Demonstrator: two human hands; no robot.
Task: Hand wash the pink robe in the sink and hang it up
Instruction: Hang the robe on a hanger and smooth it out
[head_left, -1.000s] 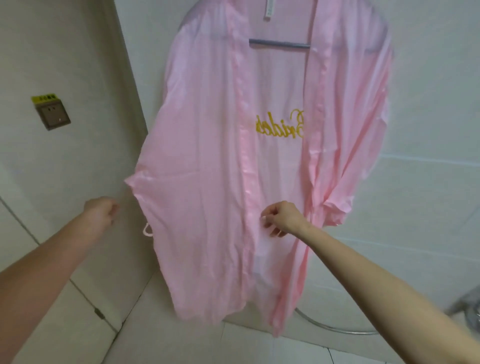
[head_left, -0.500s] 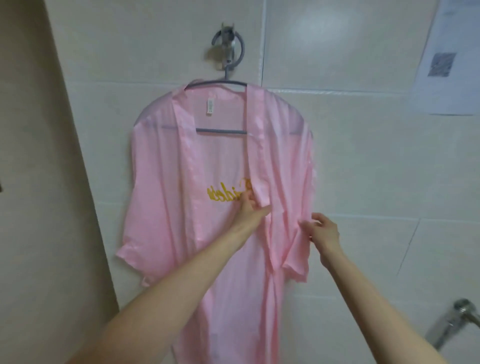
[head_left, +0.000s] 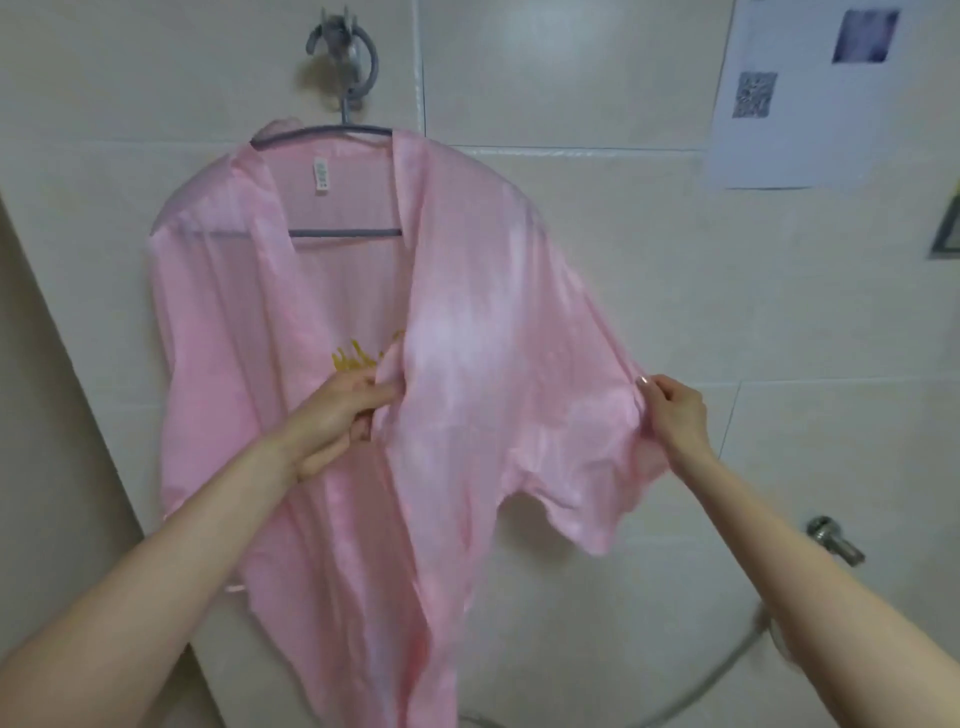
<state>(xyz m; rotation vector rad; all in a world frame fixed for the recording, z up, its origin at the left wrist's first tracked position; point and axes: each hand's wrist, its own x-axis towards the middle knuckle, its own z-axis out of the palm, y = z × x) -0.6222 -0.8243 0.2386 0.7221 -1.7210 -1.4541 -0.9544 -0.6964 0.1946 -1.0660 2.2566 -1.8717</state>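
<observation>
- The pink robe (head_left: 467, 415) is hung on a grey hanger (head_left: 343, 234), which is carried by a wall hook (head_left: 345, 52) on the tiled wall (head_left: 571, 78); the front is open and the lower part runs out of view at the bottom.
- On the left, a side wall (head_left: 31, 415) meets the tiled wall just beside the robe's left sleeve, so little room is left there.
- On the right, bare tile is seen beyond the stretched sleeve; a paper sheet (head_left: 795, 93) is fixed high up, well apart from the robe.
- Low on the right, a metal fitting (head_left: 831, 540) is set in the wall beside the right forearm, and a grey hose (head_left: 701, 696) curves along the bottom, near the robe's lower part.
- The left hand (head_left: 337, 410) is closed on the robe's front band: the edge is pinched between thumb and curled fingers at mid-height, just beside the yellow lettering (head_left: 358, 358), which is partly covered.
- The right hand (head_left: 678, 410) is closed on the sleeve hem, which is pinched between thumb and fingertips and held out to the side.
- The front panel is spread between the two hands.
</observation>
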